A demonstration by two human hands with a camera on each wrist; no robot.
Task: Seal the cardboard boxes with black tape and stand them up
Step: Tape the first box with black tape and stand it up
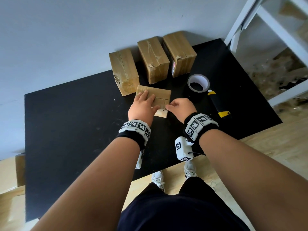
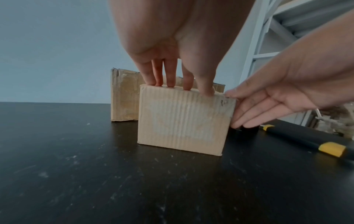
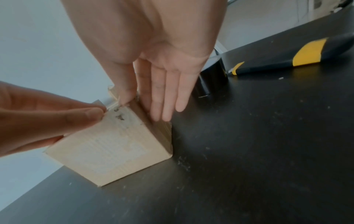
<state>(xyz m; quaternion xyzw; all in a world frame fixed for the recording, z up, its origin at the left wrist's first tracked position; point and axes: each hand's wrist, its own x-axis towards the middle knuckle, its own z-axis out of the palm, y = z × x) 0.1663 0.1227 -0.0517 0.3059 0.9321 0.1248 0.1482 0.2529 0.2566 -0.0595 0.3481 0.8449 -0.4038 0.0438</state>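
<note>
A small cardboard box (image 1: 160, 95) (image 2: 182, 121) (image 3: 114, 148) lies flat on the black table (image 1: 75, 122) in front of me. My left hand (image 1: 144, 105) (image 2: 172, 45) presses on its top with straight fingers, the thumb on the near face's upper edge. At the box's right near corner is my right hand (image 1: 181, 107) (image 3: 153, 60), thumb on the top corner and straight fingers against the right side. A roll of black tape (image 1: 194, 96) (image 3: 210, 78) stands just right of the box. Neither hand holds the tape.
Three more cardboard boxes (image 1: 124, 70) (image 1: 153, 59) (image 1: 180, 52) lie in a row at the table's back edge by the wall. A black and yellow utility knife (image 1: 216, 102) (image 2: 306, 139) lies right of the tape. A white shelf frame (image 1: 266, 22) stands at the far right.
</note>
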